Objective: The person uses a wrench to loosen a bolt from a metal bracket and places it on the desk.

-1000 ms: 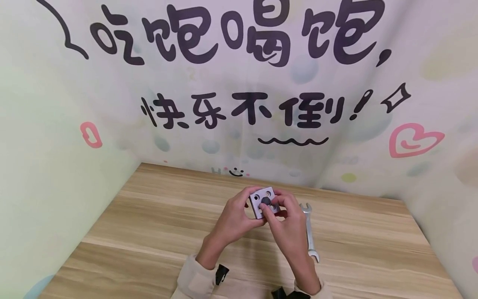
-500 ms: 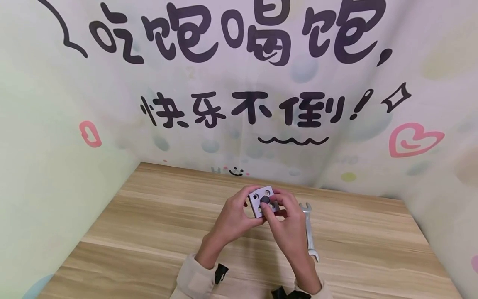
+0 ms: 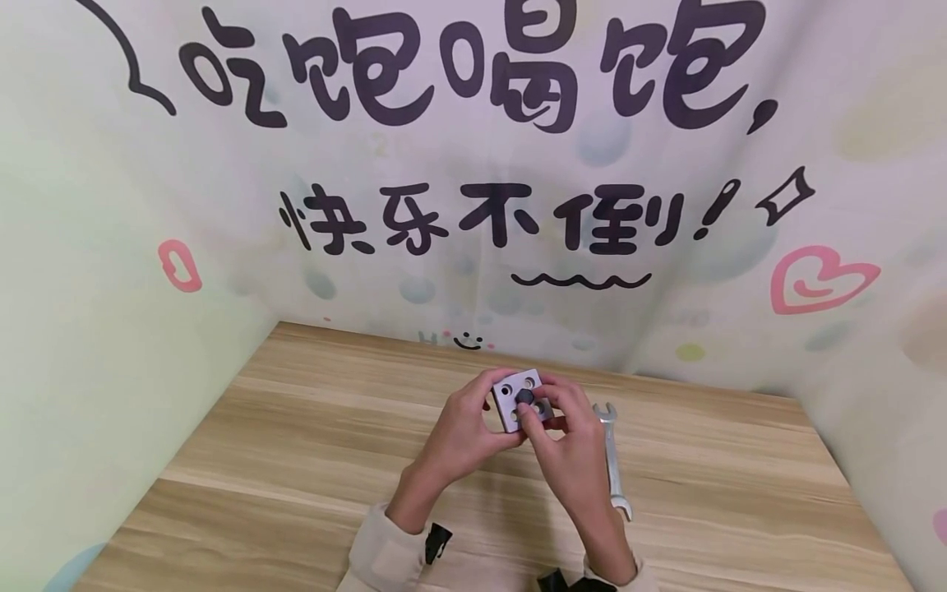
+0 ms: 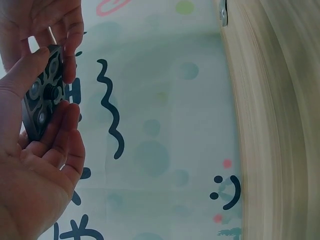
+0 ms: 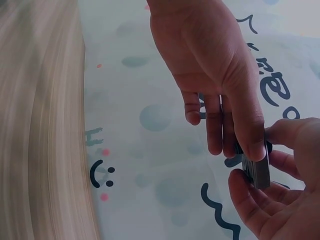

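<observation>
My left hand (image 3: 468, 432) grips a square metal plate (image 3: 519, 383) by its edges, thumb on one side and fingers on the other. Round holes sit near the plate's corners. At its centre is a black hex bolt (image 3: 525, 396), whose head my right hand (image 3: 575, 440) pinches between thumb and index finger. The left wrist view catches the plate's other face (image 4: 34, 107), which has recesses and a dark round bolt end (image 4: 51, 92) at the middle. In the right wrist view the plate (image 5: 261, 175) appears edge-on and the right thumb covers part of it.
A double open-ended wrench (image 3: 612, 464) lies on the wood-grain table (image 3: 296, 444), just right of the right forearm. Behind the table hangs a printed backdrop (image 3: 414, 288) with black lettering, and pale walls stand at both sides. Black straps (image 3: 438, 543) show at the wrists.
</observation>
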{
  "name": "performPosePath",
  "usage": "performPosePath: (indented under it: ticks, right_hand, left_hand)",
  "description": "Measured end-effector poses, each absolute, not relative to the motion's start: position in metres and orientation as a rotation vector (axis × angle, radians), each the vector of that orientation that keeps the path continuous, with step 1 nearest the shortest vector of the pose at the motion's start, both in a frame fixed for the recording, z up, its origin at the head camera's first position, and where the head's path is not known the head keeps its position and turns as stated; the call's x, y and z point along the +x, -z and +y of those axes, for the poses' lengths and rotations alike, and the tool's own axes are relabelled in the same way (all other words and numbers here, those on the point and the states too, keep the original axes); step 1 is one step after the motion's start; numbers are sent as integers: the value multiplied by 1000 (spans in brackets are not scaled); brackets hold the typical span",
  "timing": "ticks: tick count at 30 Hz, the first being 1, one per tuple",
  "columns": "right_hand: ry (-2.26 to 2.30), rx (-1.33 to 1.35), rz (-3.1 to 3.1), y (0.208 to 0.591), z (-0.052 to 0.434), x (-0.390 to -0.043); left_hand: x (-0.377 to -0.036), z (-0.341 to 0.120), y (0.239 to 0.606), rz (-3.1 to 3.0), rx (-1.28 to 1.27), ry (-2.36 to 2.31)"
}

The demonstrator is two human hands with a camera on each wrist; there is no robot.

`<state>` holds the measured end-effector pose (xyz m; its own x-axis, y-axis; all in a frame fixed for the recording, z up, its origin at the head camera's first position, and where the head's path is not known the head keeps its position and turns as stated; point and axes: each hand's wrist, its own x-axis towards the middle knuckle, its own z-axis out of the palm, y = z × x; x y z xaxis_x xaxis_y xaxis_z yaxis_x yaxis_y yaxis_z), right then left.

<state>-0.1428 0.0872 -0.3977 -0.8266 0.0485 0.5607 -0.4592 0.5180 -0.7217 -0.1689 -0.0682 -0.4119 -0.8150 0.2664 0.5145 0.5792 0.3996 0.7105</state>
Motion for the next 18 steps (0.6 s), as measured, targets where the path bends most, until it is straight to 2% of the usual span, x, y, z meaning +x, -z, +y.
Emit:
performPosePath:
  ticks: [18]
  right_hand:
    - [-1248, 379, -2261, 396, 90, -142]
  left_hand:
    - [-168, -69, 412, -2333, -742, 1385]
